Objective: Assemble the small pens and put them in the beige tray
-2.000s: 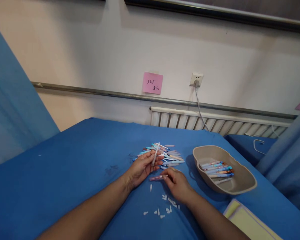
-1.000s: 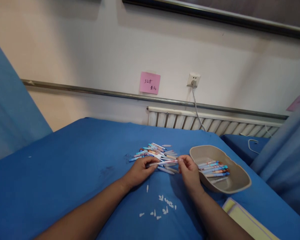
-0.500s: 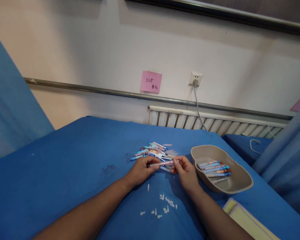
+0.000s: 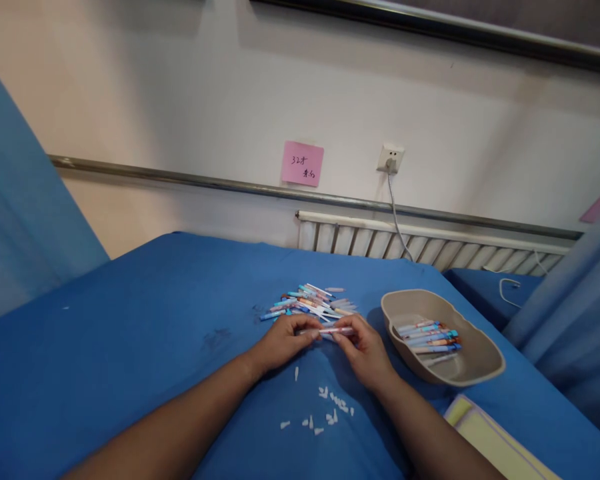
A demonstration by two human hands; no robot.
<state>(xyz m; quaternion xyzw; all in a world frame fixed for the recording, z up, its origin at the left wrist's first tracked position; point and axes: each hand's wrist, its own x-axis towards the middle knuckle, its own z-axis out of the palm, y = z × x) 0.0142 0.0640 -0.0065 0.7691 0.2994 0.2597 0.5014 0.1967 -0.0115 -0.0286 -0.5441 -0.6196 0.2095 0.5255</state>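
Between my two hands a pale pen with reddish markings (image 4: 327, 331) lies level above the blue cloth. My left hand (image 4: 285, 341) is closed on its left end, thumb and fingers pinching. My right hand (image 4: 365, 350) grips the right part, fingers curled round it. Just beyond my hands is a heap of pens and pen parts (image 4: 305, 300) in white, blue and orange, its near edge partly hidden by my fingers. Nearer to me several small white pointed tips (image 4: 337, 402) lie scattered on the cloth.
Right of my hands a beige bin (image 4: 475, 363) holds several pens (image 4: 430, 339). A folded yellow cloth or pad (image 4: 490, 433) lies at the near right. The blue-covered table (image 4: 155, 300) reaches back to a radiator (image 4: 370, 240). Blue curtains (image 4: 25, 200) hang on both sides.
My right hand has shifted left along the pen, closer to my left hand. The heap, the white tips and the bin look unchanged.
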